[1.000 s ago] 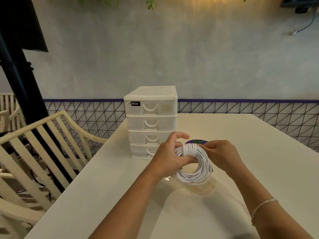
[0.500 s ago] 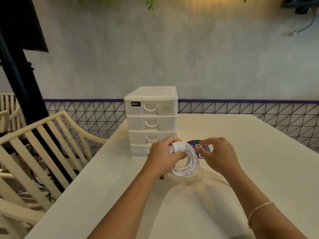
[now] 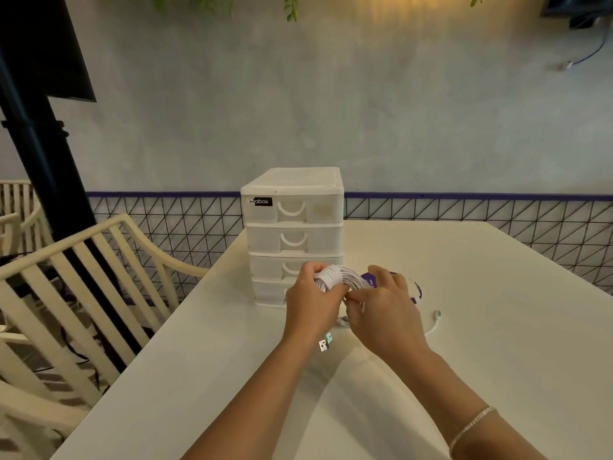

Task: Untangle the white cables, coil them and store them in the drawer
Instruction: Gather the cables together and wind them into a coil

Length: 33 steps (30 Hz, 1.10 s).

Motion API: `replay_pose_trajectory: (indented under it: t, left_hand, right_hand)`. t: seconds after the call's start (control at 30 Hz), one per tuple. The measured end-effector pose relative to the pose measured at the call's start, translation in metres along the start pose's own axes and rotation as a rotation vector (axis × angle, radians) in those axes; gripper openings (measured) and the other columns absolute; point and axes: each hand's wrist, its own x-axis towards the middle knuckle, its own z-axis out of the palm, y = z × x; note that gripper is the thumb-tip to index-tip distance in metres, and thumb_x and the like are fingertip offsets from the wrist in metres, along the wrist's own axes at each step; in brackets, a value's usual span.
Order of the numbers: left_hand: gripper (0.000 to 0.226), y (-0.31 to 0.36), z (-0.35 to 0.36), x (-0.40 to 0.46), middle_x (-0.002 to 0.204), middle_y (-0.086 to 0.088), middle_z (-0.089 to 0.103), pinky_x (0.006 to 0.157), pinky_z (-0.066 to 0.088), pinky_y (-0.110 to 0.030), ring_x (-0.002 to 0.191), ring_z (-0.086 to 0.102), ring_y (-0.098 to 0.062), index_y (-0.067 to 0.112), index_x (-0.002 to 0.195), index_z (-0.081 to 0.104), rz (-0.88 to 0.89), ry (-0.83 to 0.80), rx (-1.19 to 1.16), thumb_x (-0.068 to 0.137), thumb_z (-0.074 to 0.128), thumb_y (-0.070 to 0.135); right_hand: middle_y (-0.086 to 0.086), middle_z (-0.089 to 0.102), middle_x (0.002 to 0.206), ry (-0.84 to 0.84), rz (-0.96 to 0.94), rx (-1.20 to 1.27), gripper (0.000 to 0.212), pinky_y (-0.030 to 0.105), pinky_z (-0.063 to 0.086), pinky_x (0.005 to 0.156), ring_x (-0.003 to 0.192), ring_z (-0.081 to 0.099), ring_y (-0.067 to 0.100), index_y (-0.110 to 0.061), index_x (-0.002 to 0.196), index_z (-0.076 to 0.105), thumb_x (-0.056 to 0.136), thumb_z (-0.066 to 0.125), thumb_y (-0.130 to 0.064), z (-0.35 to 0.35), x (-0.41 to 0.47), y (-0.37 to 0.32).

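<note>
The coil of white cable (image 3: 335, 277) sits bunched between both hands, held just above the near middle of the white table (image 3: 497, 327), right in front of the drawer unit's lowest drawers. The left hand (image 3: 311, 303) is wrapped tight around the coil's left side, fingers closed over the loops. The right hand (image 3: 381, 310) covers the coil's right half, thumb and fingers pinched onto the strands, so most of the loops are hidden there. A USB plug (image 3: 325, 343) dangles below the left wrist. A loose cable end (image 3: 436, 318) trails on the table to the right. A purple sticker (image 3: 414, 290) lies mostly hidden behind the right hand. The four-drawer unit (image 3: 293, 227) stands just beyond, all visible drawers closed, its bottom one partly blocked. A cream slatted chair (image 3: 83, 293) stands at left, cut off by the frame.
</note>
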Motion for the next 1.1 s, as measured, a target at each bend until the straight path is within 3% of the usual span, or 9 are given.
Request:
replay_pose_trajectory:
  t: [0.17, 0.33, 0.5, 0.57, 0.63, 0.7, 0.87, 0.97, 1.1]
  left_hand:
    - [0.033, -0.002, 0.002, 0.003, 0.095, 0.009, 0.061, 0.063, 0.047, -0.017, 0.081, 0.059, -0.007, 0.030, 0.103, 0.049, -0.021, -0.153, -0.047, 0.080, 0.071, 0.021]
    - [0.030, -0.002, 0.000, 0.005, 0.102, 0.000, 0.065, 0.083, 0.055, -0.037, 0.094, 0.063, -0.021, 0.036, 0.093, 0.055, -0.022, -0.258, -0.190, 0.078, 0.075, 0.020]
    - [0.022, -0.001, -0.003, 0.006, 0.099, 0.002, 0.064, 0.079, 0.054, -0.037, 0.088, 0.061, -0.016, 0.038, 0.093, 0.056, 0.003, -0.261, -0.182, 0.080, 0.072, 0.029]
    - [0.021, -0.001, -0.004, 0.006, 0.098, 0.003, 0.065, 0.081, 0.054, -0.039, 0.088, 0.061, -0.016, 0.038, 0.093, 0.056, 0.003, -0.268, -0.174, 0.080, 0.072, 0.031]
    - [0.022, 0.000, -0.005, 0.007, 0.096, 0.004, 0.066, 0.083, 0.054, -0.042, 0.089, 0.062, -0.017, 0.038, 0.093, 0.057, 0.014, -0.274, -0.176, 0.079, 0.073, 0.031]
    - [0.022, 0.000, -0.004, 0.007, 0.095, 0.006, 0.066, 0.084, 0.054, -0.042, 0.089, 0.062, -0.017, 0.039, 0.093, 0.058, 0.025, -0.279, -0.176, 0.079, 0.073, 0.031]
    - [0.025, -0.001, -0.005, 0.008, 0.094, 0.002, 0.065, 0.073, 0.056, -0.034, 0.081, 0.062, -0.016, 0.037, 0.097, 0.057, 0.009, -0.310, -0.235, 0.079, 0.073, 0.029]
    - [0.025, 0.002, -0.011, 0.009, 0.085, 0.003, 0.062, 0.054, 0.048, -0.020, 0.060, 0.055, -0.008, 0.035, 0.101, 0.056, -0.014, -0.363, -0.296, 0.083, 0.067, 0.022]
    - [0.025, 0.005, -0.017, 0.009, 0.084, 0.002, 0.059, 0.050, 0.048, -0.017, 0.055, 0.053, -0.004, 0.033, 0.099, 0.058, 0.007, -0.423, -0.345, 0.084, 0.065, 0.014]
  right_hand:
    - [0.005, 0.033, 0.144, -0.099, 0.092, -0.089, 0.033, 0.033, 0.040, 0.096, 0.132, 0.026, 0.027, -0.024, 0.112, 0.068, 0.093, 0.042, -0.035, 0.004, -0.001, 0.002]
    - [0.003, 0.056, 0.122, -0.111, 0.080, 0.078, 0.039, 0.028, 0.033, 0.093, 0.121, 0.040, 0.026, -0.023, 0.086, 0.076, 0.081, 0.042, -0.041, 0.008, 0.005, 0.009]
    - [0.003, 0.042, 0.141, -0.100, 0.066, 0.165, 0.023, 0.029, 0.024, 0.106, 0.130, 0.029, 0.024, -0.021, 0.086, 0.076, 0.081, 0.057, -0.031, -0.001, 0.005, 0.006]
    - [0.001, 0.051, 0.127, -0.162, 0.099, 0.290, 0.019, 0.036, 0.033, 0.101, 0.123, 0.036, 0.026, -0.029, 0.072, 0.075, 0.070, 0.058, -0.038, -0.003, 0.006, 0.005]
    - [-0.002, 0.056, 0.091, -0.174, 0.111, 0.433, 0.016, 0.034, 0.038, 0.081, 0.100, 0.048, 0.027, -0.038, 0.047, 0.064, 0.054, 0.051, -0.046, -0.005, 0.008, 0.007]
    - [0.003, 0.054, 0.069, -0.194, 0.123, 0.566, 0.015, 0.032, 0.036, 0.067, 0.077, 0.049, 0.023, -0.026, 0.044, 0.061, 0.055, 0.057, -0.036, -0.010, 0.009, 0.008]
    - [-0.001, 0.067, 0.072, -0.275, 0.237, 0.895, 0.009, 0.020, 0.045, 0.059, 0.064, 0.060, 0.009, -0.007, 0.071, 0.069, 0.068, 0.067, 0.002, -0.021, 0.010, 0.010]
    - [0.006, 0.070, 0.083, -0.297, 0.236, 0.987, 0.017, 0.022, 0.046, 0.066, 0.071, 0.062, 0.011, -0.007, 0.082, 0.069, 0.068, 0.066, 0.001, -0.024, 0.009, 0.010]
    - [0.009, 0.066, 0.106, -0.283, 0.294, 1.118, 0.038, 0.031, 0.044, 0.082, 0.095, 0.059, 0.021, -0.008, 0.081, 0.071, 0.046, 0.072, -0.022, -0.026, 0.013, 0.012]
